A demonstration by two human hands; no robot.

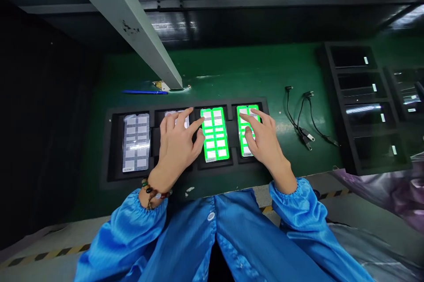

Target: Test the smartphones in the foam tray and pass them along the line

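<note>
Several smartphones lie face up in the slots of a black tray point(114, 176). The leftmost phone point(136, 141) shows a grey and white grid. Beside it, a second phone point(177, 118) is mostly covered by my left hand point(179, 141), whose fingers are spread, the index finger reaching the upper left edge of a third phone point(215, 134) with a bright green and white grid. Over the rightmost phone point(245, 141), also green and white, hovers or rests my right hand point(263, 136), fingers apart. Whether its fingertips touch the glass I cannot tell. Neither hand holds anything.
A grey post point(132, 26) slants down to the green table point(212, 68) behind the tray. A blue pen point(145, 92) lies by its foot. Short black cables point(298, 118) lie to the right, before another black tray point(357, 101) of dark-screened phones. A purple garment point(380, 189) shows at right.
</note>
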